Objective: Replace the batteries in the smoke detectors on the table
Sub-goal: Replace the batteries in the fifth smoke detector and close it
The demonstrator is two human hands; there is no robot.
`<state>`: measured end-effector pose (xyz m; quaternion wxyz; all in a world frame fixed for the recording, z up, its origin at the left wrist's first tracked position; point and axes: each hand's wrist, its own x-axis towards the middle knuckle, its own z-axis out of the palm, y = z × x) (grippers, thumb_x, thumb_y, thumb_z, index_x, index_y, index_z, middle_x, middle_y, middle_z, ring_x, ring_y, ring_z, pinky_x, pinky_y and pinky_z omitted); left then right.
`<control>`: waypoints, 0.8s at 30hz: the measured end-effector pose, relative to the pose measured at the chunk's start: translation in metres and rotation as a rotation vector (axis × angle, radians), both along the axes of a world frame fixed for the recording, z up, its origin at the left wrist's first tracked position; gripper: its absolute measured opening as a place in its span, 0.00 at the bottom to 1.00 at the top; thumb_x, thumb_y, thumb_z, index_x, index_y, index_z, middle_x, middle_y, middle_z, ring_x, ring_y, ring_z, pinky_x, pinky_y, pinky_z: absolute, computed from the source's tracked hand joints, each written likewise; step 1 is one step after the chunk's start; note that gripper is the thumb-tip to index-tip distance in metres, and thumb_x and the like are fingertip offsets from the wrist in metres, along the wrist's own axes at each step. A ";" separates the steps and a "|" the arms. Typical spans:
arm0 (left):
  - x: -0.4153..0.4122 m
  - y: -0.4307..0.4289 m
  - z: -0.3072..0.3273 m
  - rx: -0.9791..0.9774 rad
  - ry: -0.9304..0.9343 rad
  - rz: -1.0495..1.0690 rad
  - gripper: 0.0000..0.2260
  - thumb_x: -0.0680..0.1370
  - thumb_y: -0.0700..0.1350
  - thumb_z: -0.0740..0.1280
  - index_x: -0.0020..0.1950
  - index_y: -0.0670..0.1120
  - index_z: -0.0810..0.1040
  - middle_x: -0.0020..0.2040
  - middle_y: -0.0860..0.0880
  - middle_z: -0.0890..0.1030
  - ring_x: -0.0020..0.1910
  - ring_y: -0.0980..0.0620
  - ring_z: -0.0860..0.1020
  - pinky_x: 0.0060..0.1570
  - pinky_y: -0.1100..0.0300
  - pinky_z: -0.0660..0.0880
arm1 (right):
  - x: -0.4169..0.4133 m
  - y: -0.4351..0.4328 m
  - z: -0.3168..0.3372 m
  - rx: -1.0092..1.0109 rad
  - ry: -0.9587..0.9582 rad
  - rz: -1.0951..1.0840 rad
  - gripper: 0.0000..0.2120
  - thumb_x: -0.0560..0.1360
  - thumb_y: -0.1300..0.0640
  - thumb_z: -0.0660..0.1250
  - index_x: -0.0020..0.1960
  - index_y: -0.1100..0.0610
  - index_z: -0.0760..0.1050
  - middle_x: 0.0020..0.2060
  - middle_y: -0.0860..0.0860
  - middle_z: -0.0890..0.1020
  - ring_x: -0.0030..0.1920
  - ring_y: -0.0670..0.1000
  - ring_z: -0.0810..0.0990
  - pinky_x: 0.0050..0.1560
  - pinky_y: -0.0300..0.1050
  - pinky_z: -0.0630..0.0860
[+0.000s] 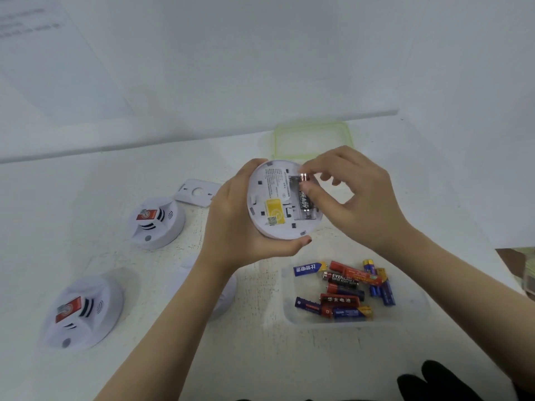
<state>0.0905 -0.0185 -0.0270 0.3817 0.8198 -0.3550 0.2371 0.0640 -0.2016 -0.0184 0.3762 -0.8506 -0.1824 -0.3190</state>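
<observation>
My left hand (pixel 231 227) grips a white round smoke detector (pixel 272 206) above the table, its back side facing me with a yellow sticker. In its battery bay on the right lies a black Eveready battery (pixel 306 202). My right hand (pixel 347 192) pinches the top end of that battery with thumb and forefinger. Two more white smoke detectors stand face up on the table, one at the left (pixel 157 222) and one nearer at the lower left (pixel 82 312).
A clear plastic box (pixel 411 311) with several loose batteries (pixel 347 287) sits below my hands. Its green-rimmed lid (pixel 314 138) lies behind. A white mounting plate (pixel 197 192) lies near the left detector. A white wall rises at the back; a dark object (pixel 443 380) shows bottom right.
</observation>
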 end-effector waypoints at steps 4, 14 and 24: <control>-0.001 0.001 -0.001 -0.004 -0.025 0.050 0.39 0.61 0.63 0.72 0.62 0.39 0.71 0.55 0.47 0.78 0.52 0.54 0.77 0.53 0.68 0.73 | -0.006 0.001 0.000 0.142 0.137 0.094 0.07 0.74 0.60 0.67 0.52 0.55 0.78 0.48 0.45 0.80 0.47 0.44 0.80 0.43 0.38 0.78; -0.001 -0.002 -0.003 -0.051 0.001 0.066 0.38 0.62 0.63 0.72 0.61 0.37 0.73 0.55 0.45 0.80 0.52 0.52 0.78 0.53 0.66 0.75 | -0.007 0.005 -0.007 0.206 0.151 0.137 0.11 0.76 0.58 0.62 0.52 0.60 0.80 0.46 0.49 0.82 0.41 0.49 0.81 0.32 0.44 0.78; 0.016 0.002 -0.009 -0.128 0.136 0.089 0.41 0.62 0.60 0.75 0.66 0.36 0.70 0.60 0.50 0.74 0.60 0.64 0.73 0.60 0.70 0.69 | 0.007 -0.024 0.012 0.489 0.589 0.263 0.15 0.79 0.64 0.61 0.62 0.51 0.74 0.55 0.52 0.82 0.46 0.50 0.84 0.43 0.42 0.81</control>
